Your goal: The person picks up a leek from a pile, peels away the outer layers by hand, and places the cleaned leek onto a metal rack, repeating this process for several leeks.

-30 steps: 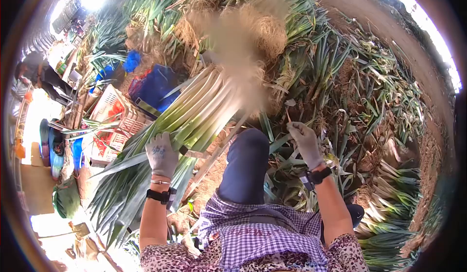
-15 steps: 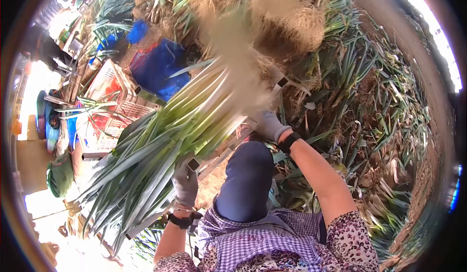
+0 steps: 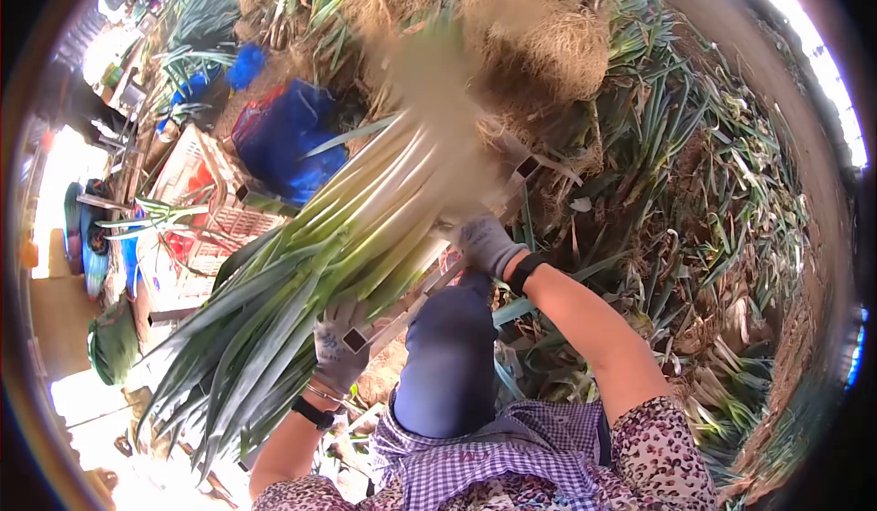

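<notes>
A large bunch of green onions with white stalks [image 3: 365, 210] lies slantwise across a metal frame [image 3: 416, 308], leaves toward the lower left. My left hand [image 3: 340, 347], in a grey glove, is at the lower edge of the leaves; its fingers go partly under them, so their grip is hidden. My right hand [image 3: 489, 244], also gloved, is at the near side of the white stalks, its fingertips hidden by a blur. That blurred smudge covers the root end of the bunch.
Rooty bundles [image 3: 539, 36] lie at the top. Loose onions and leaves [image 3: 676, 219] cover the ground on the right. A pink crate [image 3: 239, 228] and blue netting [image 3: 297, 141] are at the left. My knee [image 3: 448, 356] is below the frame.
My left hand has shifted a little down and left along the leaves. My right hand has moved slightly left. The leaves hang a little further to the lower left.
</notes>
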`<action>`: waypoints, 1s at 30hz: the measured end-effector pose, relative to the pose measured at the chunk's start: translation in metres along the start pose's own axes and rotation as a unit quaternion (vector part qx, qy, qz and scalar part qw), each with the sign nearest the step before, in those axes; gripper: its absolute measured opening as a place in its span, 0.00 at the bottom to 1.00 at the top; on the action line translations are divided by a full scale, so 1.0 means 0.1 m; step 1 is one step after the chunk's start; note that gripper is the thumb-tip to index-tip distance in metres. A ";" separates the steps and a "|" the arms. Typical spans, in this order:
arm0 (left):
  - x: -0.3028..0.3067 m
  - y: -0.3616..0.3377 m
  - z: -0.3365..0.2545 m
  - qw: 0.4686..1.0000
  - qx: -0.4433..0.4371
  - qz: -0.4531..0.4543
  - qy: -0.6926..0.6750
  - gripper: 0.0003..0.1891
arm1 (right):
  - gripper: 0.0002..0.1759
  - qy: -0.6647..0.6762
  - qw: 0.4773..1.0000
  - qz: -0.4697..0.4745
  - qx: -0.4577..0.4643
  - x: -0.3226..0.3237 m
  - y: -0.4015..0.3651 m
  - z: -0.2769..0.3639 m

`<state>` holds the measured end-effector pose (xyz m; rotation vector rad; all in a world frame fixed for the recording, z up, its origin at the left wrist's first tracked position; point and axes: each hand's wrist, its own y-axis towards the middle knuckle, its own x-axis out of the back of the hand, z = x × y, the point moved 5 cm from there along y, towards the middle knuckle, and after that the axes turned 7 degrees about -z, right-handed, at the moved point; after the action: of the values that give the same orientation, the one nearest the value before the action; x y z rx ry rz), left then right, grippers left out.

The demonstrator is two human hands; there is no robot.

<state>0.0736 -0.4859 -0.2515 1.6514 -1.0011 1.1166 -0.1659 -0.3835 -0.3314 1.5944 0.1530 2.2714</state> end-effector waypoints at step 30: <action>0.68 0.75 0.29 0.995 0.066 0.014 0.077 0.17 | 0.14 -0.094 0.993 -0.039 -0.051 -0.20 -0.02 0.10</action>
<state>0.0287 -0.5449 -0.1766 1.6298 -0.8690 1.3328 -0.1500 -0.3901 -0.3460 1.7058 0.0482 2.0245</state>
